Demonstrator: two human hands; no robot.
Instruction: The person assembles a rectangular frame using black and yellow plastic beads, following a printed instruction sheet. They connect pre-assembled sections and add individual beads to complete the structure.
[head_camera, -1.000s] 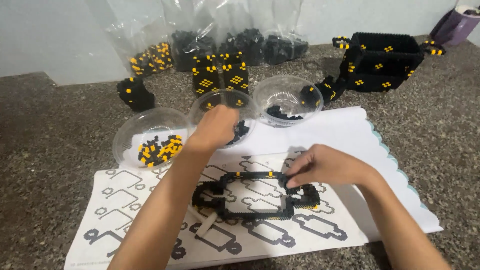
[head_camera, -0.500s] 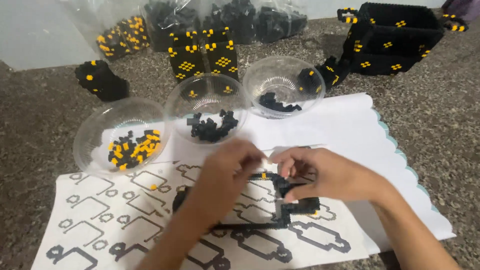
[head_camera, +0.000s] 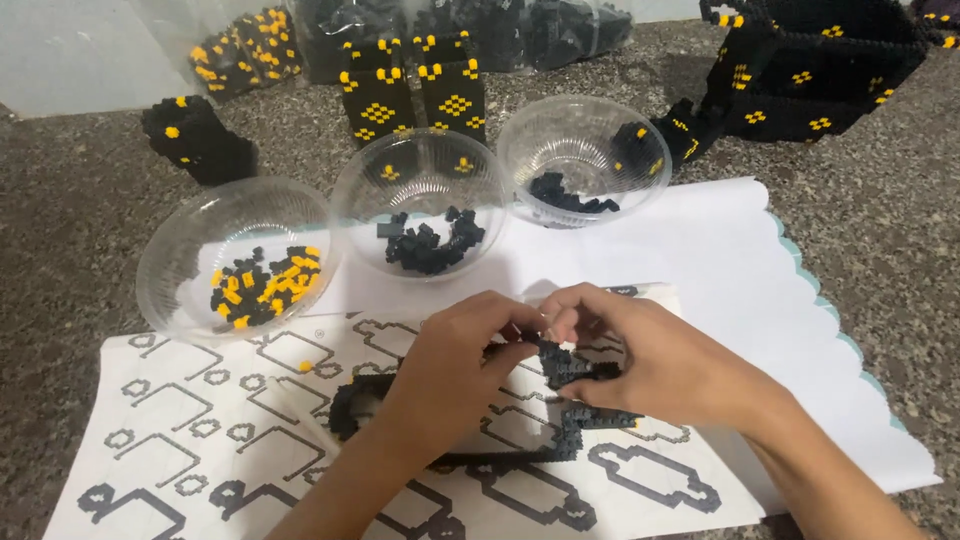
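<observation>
A flat black frame of small building bricks lies on a printed pattern sheet. My left hand pinches a small piece at the frame's top edge, fingertips meeting those of my right hand. The right hand grips the frame's upper right part. Much of the frame is hidden under both hands.
Three clear plastic bowls stand behind the sheet: one with black and yellow bricks, one with black bricks, one with a few black bricks. Black-and-yellow built pieces and a large black box-like build stand at the back. White paper lies underneath.
My left hand came back from the middle bowl to the frame. Both hands now meet at the frame's top edge, and the view has shifted closer.
</observation>
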